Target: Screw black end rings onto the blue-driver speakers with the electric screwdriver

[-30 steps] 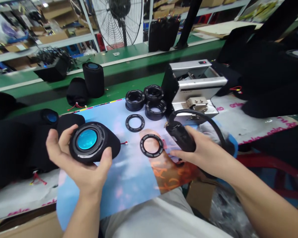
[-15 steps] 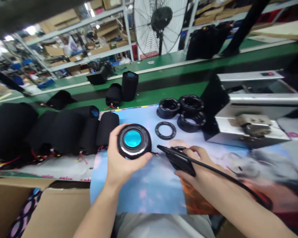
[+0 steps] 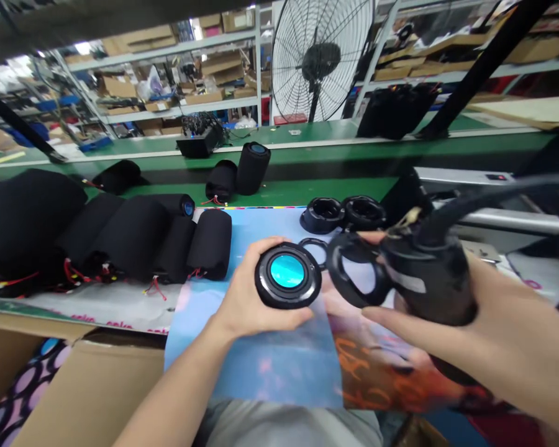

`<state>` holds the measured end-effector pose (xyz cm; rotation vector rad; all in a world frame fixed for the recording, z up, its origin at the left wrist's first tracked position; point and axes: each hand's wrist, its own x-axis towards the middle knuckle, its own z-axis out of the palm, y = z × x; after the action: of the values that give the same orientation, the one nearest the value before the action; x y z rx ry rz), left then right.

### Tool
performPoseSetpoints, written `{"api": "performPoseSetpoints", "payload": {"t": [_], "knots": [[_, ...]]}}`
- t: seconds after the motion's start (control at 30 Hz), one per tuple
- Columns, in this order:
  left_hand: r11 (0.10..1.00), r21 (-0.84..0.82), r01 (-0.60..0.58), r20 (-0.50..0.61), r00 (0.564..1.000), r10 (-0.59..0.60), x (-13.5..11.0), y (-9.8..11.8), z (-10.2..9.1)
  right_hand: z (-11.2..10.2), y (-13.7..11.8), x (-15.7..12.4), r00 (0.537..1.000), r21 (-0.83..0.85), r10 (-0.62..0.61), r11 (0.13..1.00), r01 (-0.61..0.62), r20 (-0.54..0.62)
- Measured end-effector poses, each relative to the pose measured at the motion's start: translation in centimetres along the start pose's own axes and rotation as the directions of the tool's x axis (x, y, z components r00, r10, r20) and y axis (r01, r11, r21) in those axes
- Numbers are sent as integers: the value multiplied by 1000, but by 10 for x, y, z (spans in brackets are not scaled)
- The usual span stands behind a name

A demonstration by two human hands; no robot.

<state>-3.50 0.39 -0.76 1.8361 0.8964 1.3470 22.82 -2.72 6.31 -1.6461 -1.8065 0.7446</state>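
Observation:
My left hand is wrapped round a black cylindrical speaker, its turquoise round face turned up toward me. Just to the right, my right hand pinches a black plastic ring between thumb and fingers, tilted and apart from the speaker. In the same hand sits a black corded tool, blurred; its cable runs off to the right. A thin flat ring lies behind the speaker, partly covered. Two deeper black rings stand farther back on the blue printed mat.
Several black fabric-covered cylinders with red wires crowd the left side. Two more stand on the green bench. A metal machine is at the right. An open cardboard box sits lower left, and a large fan is behind.
My right hand has lifted a black ring and turned, so the tool's corded end now faces up. The speaker in my left hand has shifted right in view.

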Motion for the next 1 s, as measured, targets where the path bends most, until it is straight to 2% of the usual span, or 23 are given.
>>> {"api": "performPoseSetpoints", "payload": {"t": [0.03, 0.1, 0.17, 0.23, 0.33, 0.43, 0.5, 0.63, 0.8, 0.87, 1.0], "knots": [[999, -29, 21, 17, 1000, -21, 1, 1, 3, -5, -14, 5, 999, 66, -49, 997, 48, 0], [994, -78, 80, 44, 996, -76, 4, 4, 9, -8, -37, 15, 979, 101, -106, 991, 89, 174], [987, -123, 108, 52, 993, -102, 5, 7, 13, -6, -51, 25, 941, 50, -142, 990, 133, 308], [981, -168, 96, 38, 995, -90, 5, 8, 15, -3, -56, 32, 913, -12, -183, 979, 201, 365], [967, -229, 112, 25, 994, -109, 3, 9, 16, -2, -52, 37, 920, 10, -192, 980, 201, 342], [939, -268, 214, 63, 977, -204, 2, 10, 16, -1, -42, 36, 970, 62, -129, 991, 119, 205], [924, -293, 246, 79, 969, -233, 2, 10, 16, 2, -38, 34, 985, 85, -92, 993, 80, 148], [909, -351, 224, 97, 975, -202, 3, 10, 17, 9, -36, 30, 983, 93, -16, 996, -1, 185], [905, -351, 239, 105, 971, -215, 2, 7, 17, 8, -42, 30, 976, 55, -36, 998, 24, 215], [904, -348, 247, 101, 969, -226, 2, 7, 16, 7, -45, 30, 980, 24, -52, 999, 48, 191], [909, -353, 223, 101, 975, -200, 2, 7, 15, 8, -49, 25, 977, -68, 11, 998, 3, 211]]}}
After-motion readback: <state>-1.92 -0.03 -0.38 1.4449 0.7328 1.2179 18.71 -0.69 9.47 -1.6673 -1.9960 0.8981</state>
